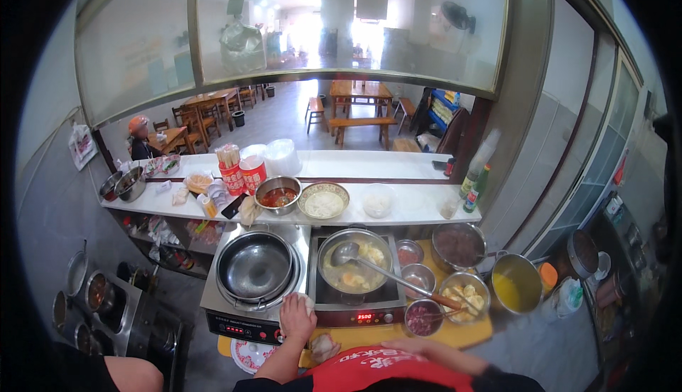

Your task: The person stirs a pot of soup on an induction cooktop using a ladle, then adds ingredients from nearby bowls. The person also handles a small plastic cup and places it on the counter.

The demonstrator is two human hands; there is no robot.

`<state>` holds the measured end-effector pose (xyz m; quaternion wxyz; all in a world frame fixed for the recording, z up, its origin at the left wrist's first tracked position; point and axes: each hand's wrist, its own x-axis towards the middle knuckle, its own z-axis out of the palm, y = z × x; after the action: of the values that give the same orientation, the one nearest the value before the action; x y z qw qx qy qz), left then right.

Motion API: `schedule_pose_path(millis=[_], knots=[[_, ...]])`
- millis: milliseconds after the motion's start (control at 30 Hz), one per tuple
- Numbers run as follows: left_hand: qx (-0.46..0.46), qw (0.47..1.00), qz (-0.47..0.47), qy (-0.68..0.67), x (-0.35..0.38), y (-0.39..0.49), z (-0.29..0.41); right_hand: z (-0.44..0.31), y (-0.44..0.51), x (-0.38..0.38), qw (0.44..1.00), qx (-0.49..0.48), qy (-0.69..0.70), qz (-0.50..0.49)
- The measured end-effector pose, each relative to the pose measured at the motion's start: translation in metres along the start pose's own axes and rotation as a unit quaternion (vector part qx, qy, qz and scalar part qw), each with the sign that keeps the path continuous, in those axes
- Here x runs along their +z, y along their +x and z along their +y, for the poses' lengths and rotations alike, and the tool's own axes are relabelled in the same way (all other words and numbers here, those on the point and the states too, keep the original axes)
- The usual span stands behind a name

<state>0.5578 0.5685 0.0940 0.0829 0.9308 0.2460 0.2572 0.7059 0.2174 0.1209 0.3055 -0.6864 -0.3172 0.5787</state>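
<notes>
My left hand (297, 318) grips a pale cloth (308, 302) at the front right corner of the left induction cooker (213, 296). A black wok (256, 269) with little or nothing in it sits on that cooker. My right hand (397, 345) rests against the front of the red apron (367, 365), its fingers partly hidden. On the right cooker (330, 315) stands a pot of broth (333, 280) with egg-like pieces. A ladle (349, 254) lies across it, its wooden handle reaching over a bowl of yellow-white pieces (463, 299). A second crumpled cloth (325, 346) lies near my waist.
Small bowls of meat (423, 318) stand right of the cookers, beside a pot of yellow liquid (514, 283). The white shelf (410, 205) holds a bowl of red sauce (279, 197) and bottles (476, 189). Someone's bent arm or leg (133, 373) shows at lower left.
</notes>
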Motion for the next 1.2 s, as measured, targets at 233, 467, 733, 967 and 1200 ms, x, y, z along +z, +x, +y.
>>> schedule_pose_path(millis=[233,467,733,967,1200], knots=[[0.002,1.000,-0.014,0.000,-0.001,-0.001,-0.001,-0.011,-0.006,0.003,0.990,-0.047,0.126,-0.051],[0.007,1.000,-0.009,0.006,0.008,-0.003,-0.007,-0.044,-0.018,0.002,0.991,-0.082,0.078,-0.077],[0.012,1.000,-0.008,0.002,0.001,-0.001,-0.004,-0.109,-0.033,-0.002,0.963,-0.199,-0.089,-0.157],[0.024,1.000,-0.002,-0.002,-0.012,0.003,0.000,-0.081,0.010,-0.004,0.961,-0.157,-0.094,-0.206],[-0.001,1.000,-0.001,-0.012,-0.008,-0.001,0.000,-0.063,-0.030,-0.004,0.994,0.029,0.029,-0.100]])
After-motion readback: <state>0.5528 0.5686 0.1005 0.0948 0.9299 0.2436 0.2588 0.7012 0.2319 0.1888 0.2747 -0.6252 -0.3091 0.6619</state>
